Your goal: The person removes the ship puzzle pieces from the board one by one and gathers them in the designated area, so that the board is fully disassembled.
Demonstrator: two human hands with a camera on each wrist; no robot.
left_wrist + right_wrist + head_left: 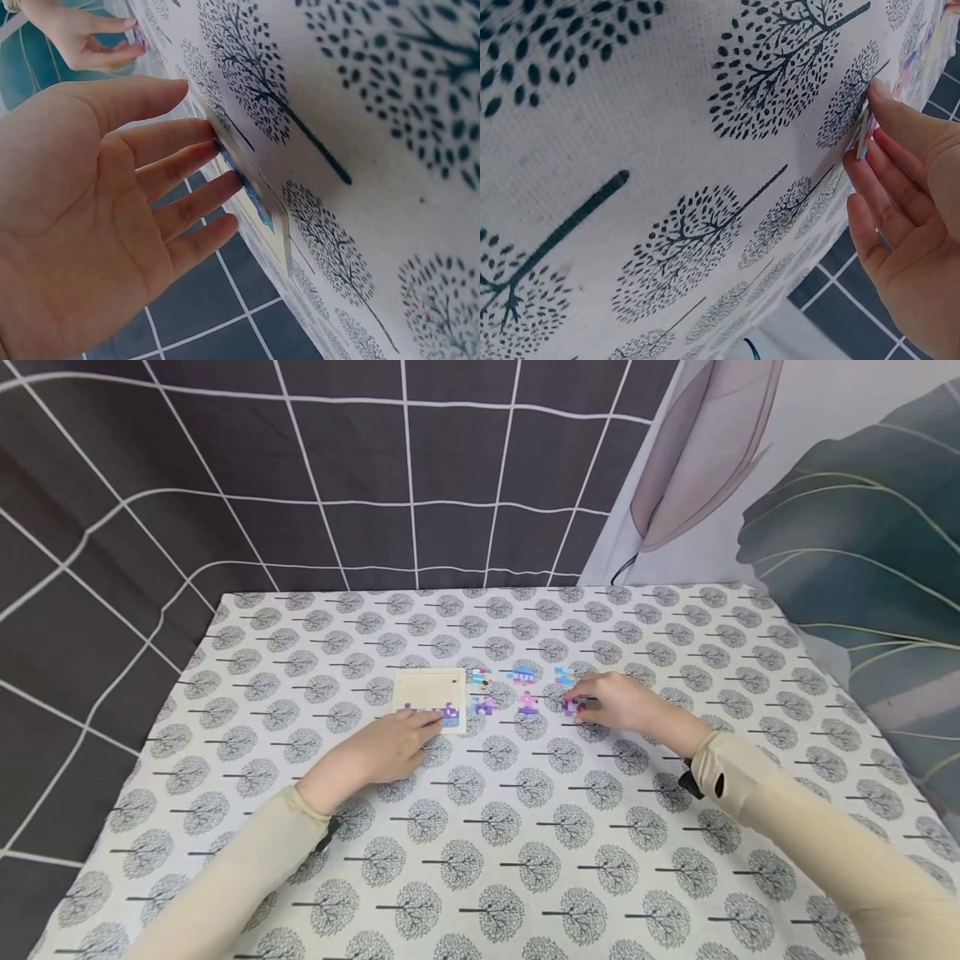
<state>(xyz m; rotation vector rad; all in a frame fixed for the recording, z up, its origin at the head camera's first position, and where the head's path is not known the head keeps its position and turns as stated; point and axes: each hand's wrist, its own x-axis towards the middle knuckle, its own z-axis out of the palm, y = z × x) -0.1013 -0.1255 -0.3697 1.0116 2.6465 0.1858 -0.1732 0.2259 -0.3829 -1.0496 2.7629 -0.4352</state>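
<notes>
Our right grip (618,700) pinches a puzzle piece (575,707); the tray (429,688) lies well left of that grip, past other pieces (528,702), touched by our left grip's (392,747) spread fingers.

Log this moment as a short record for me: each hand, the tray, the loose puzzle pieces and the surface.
Left hand: fingers extended, touching the near side of the tray
Right hand: pinches a puzzle piece between thumb and fingers
Tray: pale; purple-and-blue pieces along its near side, bare farther back
Loose pieces: five right of the tray, three in the far row, two nearer
Surface: white cloth printed with dark trees
</notes>
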